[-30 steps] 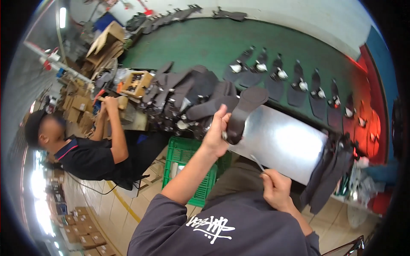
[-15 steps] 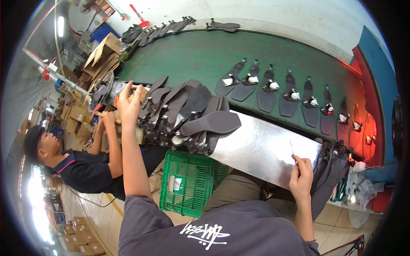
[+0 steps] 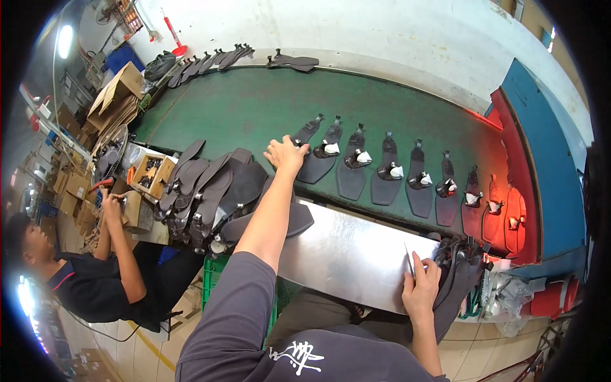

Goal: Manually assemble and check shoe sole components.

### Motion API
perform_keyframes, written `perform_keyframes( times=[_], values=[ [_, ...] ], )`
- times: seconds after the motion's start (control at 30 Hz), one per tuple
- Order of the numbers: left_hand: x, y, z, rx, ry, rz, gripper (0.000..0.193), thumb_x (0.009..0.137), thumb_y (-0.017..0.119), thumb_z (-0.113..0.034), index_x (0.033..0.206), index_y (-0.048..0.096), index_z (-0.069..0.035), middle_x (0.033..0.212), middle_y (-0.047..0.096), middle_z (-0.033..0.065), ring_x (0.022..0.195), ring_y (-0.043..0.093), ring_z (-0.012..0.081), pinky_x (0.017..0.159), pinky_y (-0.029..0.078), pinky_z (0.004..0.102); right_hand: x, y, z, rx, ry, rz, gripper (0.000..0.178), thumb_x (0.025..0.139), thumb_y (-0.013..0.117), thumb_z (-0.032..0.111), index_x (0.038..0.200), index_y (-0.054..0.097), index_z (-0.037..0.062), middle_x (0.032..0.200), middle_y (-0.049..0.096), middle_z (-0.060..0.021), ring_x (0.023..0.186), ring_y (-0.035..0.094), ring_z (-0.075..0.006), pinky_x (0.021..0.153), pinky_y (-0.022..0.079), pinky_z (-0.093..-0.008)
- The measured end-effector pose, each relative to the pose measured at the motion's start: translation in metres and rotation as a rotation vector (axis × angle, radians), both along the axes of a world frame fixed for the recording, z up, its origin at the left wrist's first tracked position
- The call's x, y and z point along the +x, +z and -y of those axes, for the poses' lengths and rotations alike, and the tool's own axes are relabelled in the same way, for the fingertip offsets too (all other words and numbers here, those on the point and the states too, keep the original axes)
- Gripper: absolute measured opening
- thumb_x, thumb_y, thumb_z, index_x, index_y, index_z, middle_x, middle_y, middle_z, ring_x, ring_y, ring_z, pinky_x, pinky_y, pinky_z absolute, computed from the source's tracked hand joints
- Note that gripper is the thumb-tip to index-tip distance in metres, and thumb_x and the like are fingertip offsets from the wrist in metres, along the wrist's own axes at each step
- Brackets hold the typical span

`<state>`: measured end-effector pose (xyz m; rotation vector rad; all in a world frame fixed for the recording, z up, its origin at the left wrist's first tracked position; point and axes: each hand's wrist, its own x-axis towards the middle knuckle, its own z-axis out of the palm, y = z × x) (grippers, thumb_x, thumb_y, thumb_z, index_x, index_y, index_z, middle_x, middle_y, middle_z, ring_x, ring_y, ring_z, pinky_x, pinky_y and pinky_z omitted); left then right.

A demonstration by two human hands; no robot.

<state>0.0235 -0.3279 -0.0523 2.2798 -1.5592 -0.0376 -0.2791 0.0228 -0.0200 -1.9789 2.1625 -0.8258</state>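
Observation:
My left hand (image 3: 286,156) is stretched out over the green table, its fingers spread at the leftmost black sandal (image 3: 317,167) of a row. It touches or nearly touches that sandal's strap; the exact contact is hidden. My right hand (image 3: 421,288) is closed around a thin pointed metal tool (image 3: 409,260), tip up, above the shiny metal sheet (image 3: 347,248). Under my left forearm, a dark sole (image 3: 300,219) lies partly across the sheet. Beside it is a heap of dark soles with straps (image 3: 203,184).
More sandals with white wads run along the green table (image 3: 235,105) into a red-lit opening (image 3: 509,210) on the right. A green crate (image 3: 213,278) stands below. At left sits a co-worker (image 3: 95,280) holding a red-headed tool, near a wooden box of small parts (image 3: 153,175).
My left hand has swung from above the heap rightward to the leftmost sandal in the row. My right hand keeps the pointed tool over the metal sheet. The view has shifted.

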Motion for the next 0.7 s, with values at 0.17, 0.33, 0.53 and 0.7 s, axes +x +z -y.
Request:
perform_keyframes(
  times=[0.17,0.33,0.53,0.7],
  values=[
    [0.021,0.018,0.011,-0.483,-0.146,-0.305,0.035,0.066,0.077,-0.020,0.097,0.062,-0.017,0.102,0.052,0.0119,0.088,0.060,0.0338,0.074,0.049,0.0439,0.006,0.023,-0.008,-0.158,-0.012,0.052,0.043,0.075,0.061,-0.004,0.117,0.061,0.0026,0.108,0.053,-0.0168,0.099,0.051,-0.0319,0.087,0.042,-0.0379],
    [-0.005,0.096,-0.027,-0.628,-0.467,-0.886,0.032,0.070,0.084,-0.021,0.089,0.066,-0.004,0.090,0.063,0.0046,0.075,0.059,0.0141,0.069,0.047,0.0289,0.012,0.039,-0.002,-0.156,0.141,0.704,0.020,0.080,0.059,-0.004,0.100,0.062,-0.0019,0.094,0.060,-0.0121,0.091,0.058,-0.0203,0.082,0.046,-0.0305],
    [-0.047,0.106,-0.223,0.240,-0.603,-1.804,0.023,0.077,0.072,0.004,0.100,0.066,-0.001,0.091,0.067,0.0020,0.084,0.064,0.0118,0.077,0.051,0.0252,0.046,0.047,0.045,-0.232,0.674,1.474,0.053,0.067,0.081,0.004,0.107,0.045,0.0073,0.147,0.035,-0.0161,0.135,0.034,-0.0229,0.109,0.027,-0.0402],
    [-0.052,0.098,-0.290,0.427,-0.717,-1.935,0.029,0.078,0.068,0.001,0.107,0.067,0.000,0.127,0.058,0.0127,0.109,0.059,0.0168,0.093,0.048,0.0290,0.049,0.096,0.016,-0.290,0.774,1.294,0.037,0.070,0.075,-0.002,0.089,0.045,0.0053,0.107,0.058,-0.0164,0.103,0.057,-0.0212,0.110,0.031,-0.0471]
  ],
)
